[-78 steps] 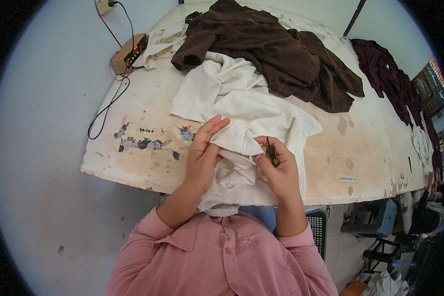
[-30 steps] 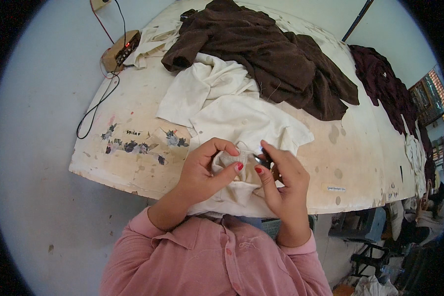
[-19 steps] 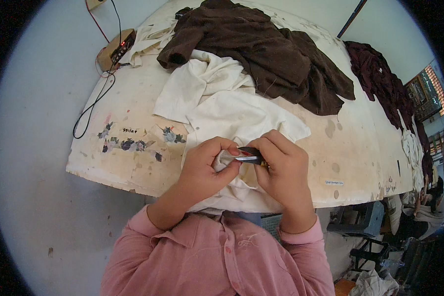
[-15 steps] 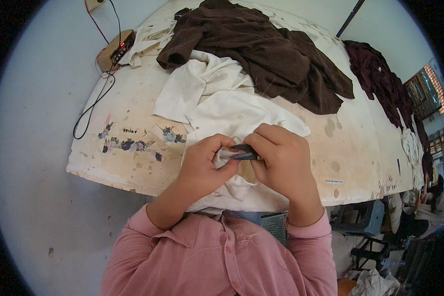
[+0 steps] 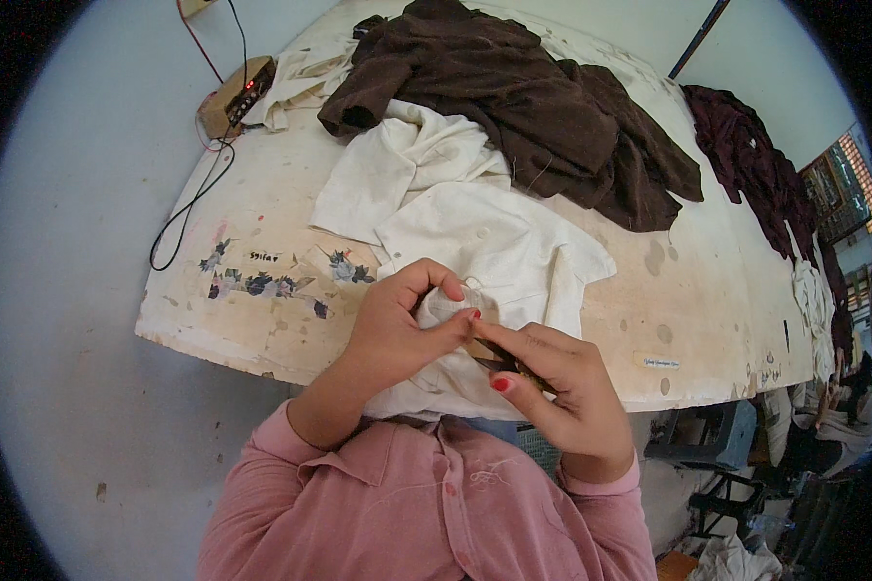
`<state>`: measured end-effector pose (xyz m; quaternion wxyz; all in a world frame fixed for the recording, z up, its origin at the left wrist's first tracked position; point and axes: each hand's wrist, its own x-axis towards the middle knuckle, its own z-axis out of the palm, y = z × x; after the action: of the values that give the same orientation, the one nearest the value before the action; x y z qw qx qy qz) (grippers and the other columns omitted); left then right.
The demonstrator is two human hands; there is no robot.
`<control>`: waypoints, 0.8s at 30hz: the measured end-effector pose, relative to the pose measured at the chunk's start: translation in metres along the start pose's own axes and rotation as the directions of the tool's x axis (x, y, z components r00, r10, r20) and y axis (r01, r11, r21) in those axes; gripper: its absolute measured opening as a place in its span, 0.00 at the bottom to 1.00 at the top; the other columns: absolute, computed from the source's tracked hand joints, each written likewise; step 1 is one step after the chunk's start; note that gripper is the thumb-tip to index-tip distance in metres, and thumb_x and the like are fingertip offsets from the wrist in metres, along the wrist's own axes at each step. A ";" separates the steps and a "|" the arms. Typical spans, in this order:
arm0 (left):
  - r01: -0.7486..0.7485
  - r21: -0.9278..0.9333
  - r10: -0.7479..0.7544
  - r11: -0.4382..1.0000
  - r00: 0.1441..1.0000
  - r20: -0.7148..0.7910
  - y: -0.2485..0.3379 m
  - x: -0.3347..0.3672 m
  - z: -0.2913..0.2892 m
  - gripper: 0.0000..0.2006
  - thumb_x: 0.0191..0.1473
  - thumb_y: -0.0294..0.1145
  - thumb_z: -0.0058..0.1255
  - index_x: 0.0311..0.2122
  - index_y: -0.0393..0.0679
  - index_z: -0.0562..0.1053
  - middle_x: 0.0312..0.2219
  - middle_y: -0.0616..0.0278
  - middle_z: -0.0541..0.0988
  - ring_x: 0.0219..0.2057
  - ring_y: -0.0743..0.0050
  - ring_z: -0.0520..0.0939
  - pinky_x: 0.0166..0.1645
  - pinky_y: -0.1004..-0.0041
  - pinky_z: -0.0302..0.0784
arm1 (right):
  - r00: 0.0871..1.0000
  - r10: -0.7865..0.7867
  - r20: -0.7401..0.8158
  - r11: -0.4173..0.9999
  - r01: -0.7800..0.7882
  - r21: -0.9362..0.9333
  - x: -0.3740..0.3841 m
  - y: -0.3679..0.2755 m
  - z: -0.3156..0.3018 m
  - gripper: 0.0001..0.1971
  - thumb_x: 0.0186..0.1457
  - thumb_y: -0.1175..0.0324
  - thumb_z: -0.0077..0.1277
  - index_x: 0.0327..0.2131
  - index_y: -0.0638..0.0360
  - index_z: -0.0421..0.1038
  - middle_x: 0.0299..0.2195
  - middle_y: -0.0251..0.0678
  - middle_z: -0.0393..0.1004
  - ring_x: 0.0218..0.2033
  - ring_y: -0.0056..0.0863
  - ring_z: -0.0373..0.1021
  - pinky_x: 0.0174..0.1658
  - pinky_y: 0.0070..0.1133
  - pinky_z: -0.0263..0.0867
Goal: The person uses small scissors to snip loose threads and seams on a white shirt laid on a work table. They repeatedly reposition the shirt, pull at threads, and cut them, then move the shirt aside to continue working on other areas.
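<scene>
A white garment (image 5: 460, 218) with buttons lies across the near part of the table, part of it falling over the front edge. My left hand (image 5: 392, 315) pinches a bunched fold of it between thumb and fingers. In my right hand (image 5: 567, 397) are dark thread snips (image 5: 518, 366), their blades pointing up and left toward the left thumb. The tip of the right index finger is close beside that thumb. My fingers partly hide the handle of the snips.
A dark brown garment (image 5: 504, 107) is heaped behind the white one. At the far left stands a wooden box (image 5: 237, 102) with a red light and a dangling black cable (image 5: 179, 223). Dark maroon cloth (image 5: 756, 160) lies along the right edge of the table (image 5: 620, 329).
The snips have moved down and right, away from the bunched fold, and my right hand has turned with them. My left hand keeps its pinch on the white garment.
</scene>
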<state>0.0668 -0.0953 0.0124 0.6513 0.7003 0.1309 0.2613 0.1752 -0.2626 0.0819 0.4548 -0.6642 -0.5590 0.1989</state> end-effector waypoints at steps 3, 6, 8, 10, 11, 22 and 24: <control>0.025 -0.050 -0.024 0.998 1.000 0.017 0.005 -0.003 0.002 0.10 0.47 0.24 0.60 0.32 0.42 0.70 0.27 0.72 0.74 0.30 0.91 0.70 0.35 0.85 0.67 | 0.983 0.090 -0.159 0.986 -0.111 -0.127 -0.002 0.008 0.008 0.18 0.53 0.71 0.53 0.48 0.66 0.72 0.28 0.42 0.74 0.25 0.26 0.69 0.31 0.19 0.64; 0.018 0.010 -0.018 1.000 0.999 0.038 0.007 -0.005 0.002 0.11 0.45 0.20 0.60 0.32 0.43 0.69 0.31 0.69 0.76 0.34 0.88 0.73 0.39 0.82 0.69 | 0.983 0.074 -0.171 0.989 -0.095 -0.112 -0.001 0.021 0.004 0.16 0.52 0.72 0.56 0.45 0.65 0.73 0.30 0.44 0.76 0.24 0.31 0.73 0.28 0.21 0.67; -0.008 0.103 0.002 0.995 0.998 0.055 0.008 -0.004 0.001 0.12 0.44 0.19 0.60 0.32 0.43 0.69 0.33 0.66 0.77 0.36 0.86 0.75 0.41 0.81 0.71 | 0.977 0.045 -0.207 0.994 -0.064 -0.086 -0.001 0.026 0.007 0.17 0.51 0.74 0.56 0.46 0.65 0.73 0.30 0.42 0.77 0.25 0.24 0.71 0.29 0.18 0.65; -0.046 0.208 0.033 0.977 0.997 0.065 0.008 -0.004 0.001 0.11 0.44 0.19 0.60 0.31 0.43 0.69 0.32 0.65 0.78 0.35 0.85 0.75 0.41 0.81 0.71 | 0.976 0.054 -0.212 0.994 -0.073 -0.079 0.000 0.025 0.007 0.17 0.50 0.75 0.57 0.46 0.65 0.74 0.29 0.40 0.77 0.26 0.20 0.70 0.29 0.16 0.64; -0.104 0.217 0.096 0.971 0.994 0.047 0.005 -0.003 0.002 0.10 0.44 0.21 0.60 0.31 0.43 0.70 0.29 0.65 0.78 0.30 0.84 0.75 0.36 0.80 0.70 | 0.976 0.081 -0.201 0.991 -0.100 -0.087 0.001 0.022 0.005 0.17 0.50 0.75 0.57 0.46 0.65 0.74 0.29 0.40 0.77 0.26 0.20 0.70 0.29 0.16 0.64; -0.233 0.280 0.232 0.931 0.972 0.035 0.004 0.001 0.006 0.10 0.43 0.26 0.61 0.31 0.43 0.72 0.23 0.62 0.77 0.20 0.76 0.74 0.26 0.77 0.69 | 0.988 0.006 -0.154 0.971 -0.043 -0.236 0.007 0.022 -0.001 0.13 0.51 0.71 0.55 0.42 0.57 0.76 0.27 0.37 0.76 0.21 0.34 0.72 0.25 0.24 0.65; -0.221 0.281 0.217 0.934 0.975 0.043 0.004 0.000 0.005 0.10 0.43 0.26 0.61 0.31 0.43 0.72 0.23 0.62 0.77 0.21 0.77 0.74 0.26 0.77 0.69 | 0.989 -0.019 -0.147 0.965 -0.020 -0.263 0.007 0.024 -0.002 0.12 0.51 0.71 0.55 0.41 0.56 0.76 0.27 0.37 0.76 0.22 0.35 0.72 0.25 0.25 0.65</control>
<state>0.0691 -0.1000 0.0168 0.5114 0.7982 0.0847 0.3069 0.1929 -0.2558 0.0646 0.4025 -0.7318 -0.5450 0.0731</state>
